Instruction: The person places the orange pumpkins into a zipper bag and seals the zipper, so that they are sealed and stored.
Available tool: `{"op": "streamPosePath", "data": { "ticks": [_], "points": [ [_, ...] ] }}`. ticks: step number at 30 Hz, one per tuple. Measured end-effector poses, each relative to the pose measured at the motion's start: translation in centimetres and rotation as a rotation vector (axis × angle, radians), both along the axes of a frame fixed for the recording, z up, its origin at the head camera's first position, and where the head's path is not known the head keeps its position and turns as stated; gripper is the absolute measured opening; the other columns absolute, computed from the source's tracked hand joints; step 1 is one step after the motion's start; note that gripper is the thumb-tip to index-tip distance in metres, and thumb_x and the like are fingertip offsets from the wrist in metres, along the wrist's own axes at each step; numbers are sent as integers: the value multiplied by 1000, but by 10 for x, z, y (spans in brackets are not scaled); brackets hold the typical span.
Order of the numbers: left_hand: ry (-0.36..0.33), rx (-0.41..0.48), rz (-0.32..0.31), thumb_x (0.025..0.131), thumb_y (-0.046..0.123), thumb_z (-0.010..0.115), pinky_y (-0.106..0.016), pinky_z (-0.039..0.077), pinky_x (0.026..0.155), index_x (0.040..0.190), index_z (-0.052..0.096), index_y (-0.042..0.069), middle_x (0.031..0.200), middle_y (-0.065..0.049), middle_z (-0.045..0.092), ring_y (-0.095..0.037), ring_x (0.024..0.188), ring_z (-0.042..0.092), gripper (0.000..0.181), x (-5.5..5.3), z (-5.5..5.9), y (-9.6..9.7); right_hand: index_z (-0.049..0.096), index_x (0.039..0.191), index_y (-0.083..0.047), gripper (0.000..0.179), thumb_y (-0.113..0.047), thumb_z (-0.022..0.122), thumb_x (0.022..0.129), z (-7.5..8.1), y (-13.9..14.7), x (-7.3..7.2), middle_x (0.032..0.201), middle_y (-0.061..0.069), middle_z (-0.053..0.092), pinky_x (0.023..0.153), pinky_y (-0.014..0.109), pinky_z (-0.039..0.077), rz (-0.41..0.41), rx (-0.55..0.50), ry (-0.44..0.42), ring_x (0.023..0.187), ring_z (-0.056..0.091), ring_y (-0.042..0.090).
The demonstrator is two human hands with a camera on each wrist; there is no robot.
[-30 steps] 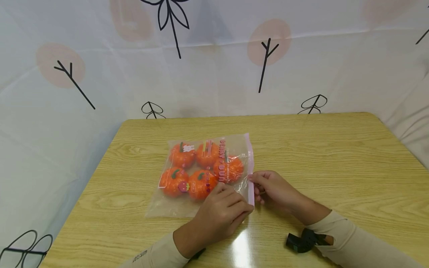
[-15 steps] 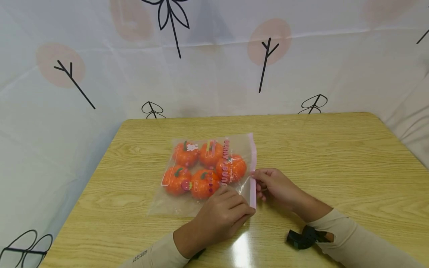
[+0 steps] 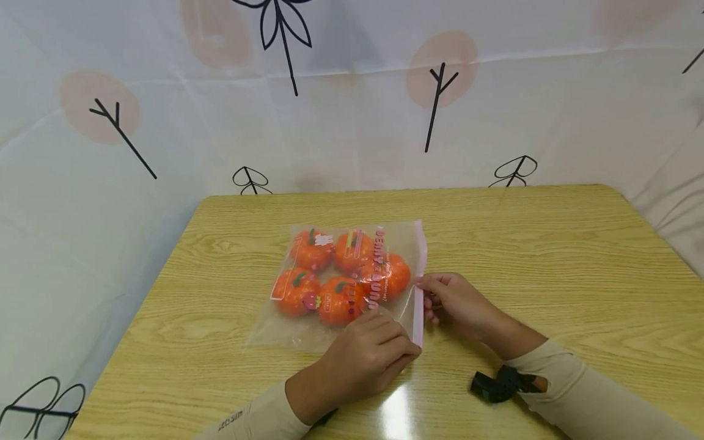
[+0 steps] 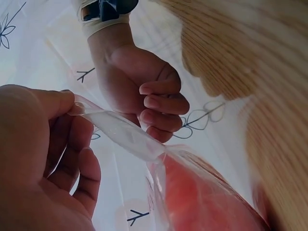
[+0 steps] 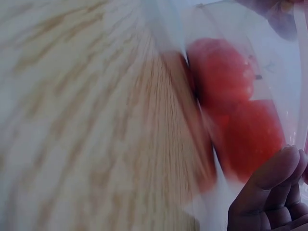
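Observation:
A clear zip bag (image 3: 269, 333) with a pink closure strip (image 3: 420, 256) and printed lettering lies on the table, its strip facing right. Several orange toy pumpkins (image 3: 341, 300) with green stems show through the plastic. My left hand (image 3: 365, 354) pinches the strip's near end; in the left wrist view, that thumb and finger hold the plastic's corner. Farther along, near the middle of the strip, my right hand (image 3: 459, 305) pinches it between thumb and finger. Blurred pumpkins (image 5: 255, 139) sit inside the bag beside my right fingertips in the right wrist view.
The wood-grain table (image 3: 550, 244) extends around the bag on all sides. Behind it hangs a pale patterned cloth (image 3: 352, 134). A black wrist device (image 3: 497, 385) is strapped at my right sleeve.
The bag with its pumpkins has shifted slightly to the right. My right hand has moved a little farther away along the strip, while the left has stayed at the near corner.

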State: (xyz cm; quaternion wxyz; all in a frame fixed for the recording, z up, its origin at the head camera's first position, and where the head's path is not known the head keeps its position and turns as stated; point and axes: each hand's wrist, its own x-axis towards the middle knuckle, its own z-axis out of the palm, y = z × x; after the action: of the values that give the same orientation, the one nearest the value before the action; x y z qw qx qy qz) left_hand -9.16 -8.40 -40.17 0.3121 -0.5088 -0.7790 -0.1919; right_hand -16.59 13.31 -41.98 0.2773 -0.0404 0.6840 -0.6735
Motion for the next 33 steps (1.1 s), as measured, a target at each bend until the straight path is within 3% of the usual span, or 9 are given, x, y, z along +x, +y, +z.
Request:
{"op": "streamPosePath", "data": {
  "ticks": [20,33],
  "points": [
    [-34,-9,-72,86,16,76,-22,50,88,92,73,16,87,8,67,-6,82,62,7,1,3,0,59,80,-15,29,-29,50,104,0,13,-12,68,-5,53,55,23,47,-52,1,3,60,53,8],
    [11,-15,-95,84,18,79,-19,49,82,93,74,18,87,9,67,-5,82,61,11,3,3,0,58,84,-13,31,-32,47,105,5,26,-20,69,-4,53,57,24,49,-111,48,30,61,53,9]
  ]
}}
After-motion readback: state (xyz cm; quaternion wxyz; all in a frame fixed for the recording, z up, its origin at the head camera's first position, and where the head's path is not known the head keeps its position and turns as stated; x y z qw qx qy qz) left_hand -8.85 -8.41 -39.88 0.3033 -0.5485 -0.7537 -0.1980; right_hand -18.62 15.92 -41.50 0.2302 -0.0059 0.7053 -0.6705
